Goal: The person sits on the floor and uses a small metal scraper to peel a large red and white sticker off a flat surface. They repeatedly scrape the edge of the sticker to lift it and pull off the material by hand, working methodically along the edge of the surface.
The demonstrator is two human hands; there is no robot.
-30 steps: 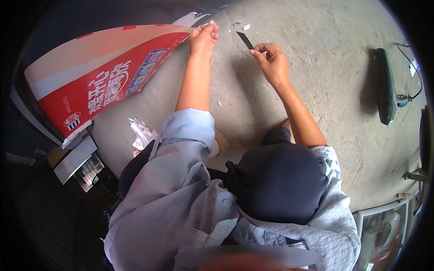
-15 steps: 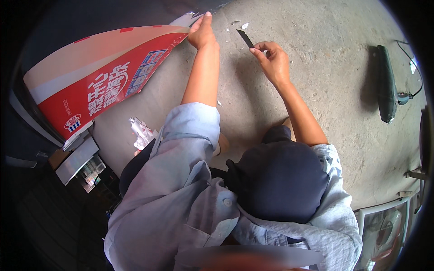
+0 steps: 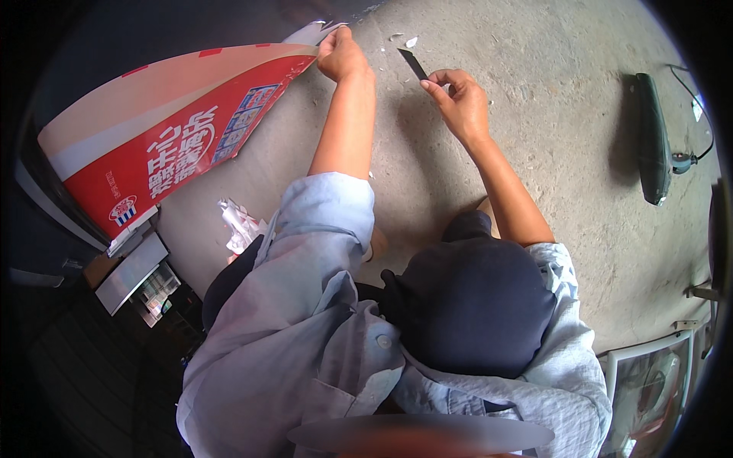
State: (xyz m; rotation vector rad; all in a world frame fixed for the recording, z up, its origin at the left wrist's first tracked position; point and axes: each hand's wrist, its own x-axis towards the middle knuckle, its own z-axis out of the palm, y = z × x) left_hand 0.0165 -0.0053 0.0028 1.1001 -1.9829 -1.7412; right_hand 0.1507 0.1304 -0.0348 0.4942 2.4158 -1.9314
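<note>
A large red printed sheet (image 3: 164, 156) with white lettering and a pale upper band hangs bowed at the left, along a dark panel. My left hand (image 3: 342, 57) pinches its right-hand corner, where a ragged whitish piece (image 3: 309, 34) sticks up. Out to the right, my right hand (image 3: 460, 98) grips a thin dark knife blade (image 3: 411, 62) between thumb and fingers. The blade tip points up and left, over the concrete and apart from the sheet.
White scraps (image 3: 411, 42) lie on the concrete floor (image 3: 550, 99). Crumpled white and red material (image 3: 241, 227) is beside my left leg. At the right rests a dark elongated object (image 3: 651, 141) with a cable. A white-framed glass panel (image 3: 649, 389) stands at lower right.
My left hand has drawn slightly down with the sheet's corner, its fingers more curled. The right hand and blade are almost unmoved.
</note>
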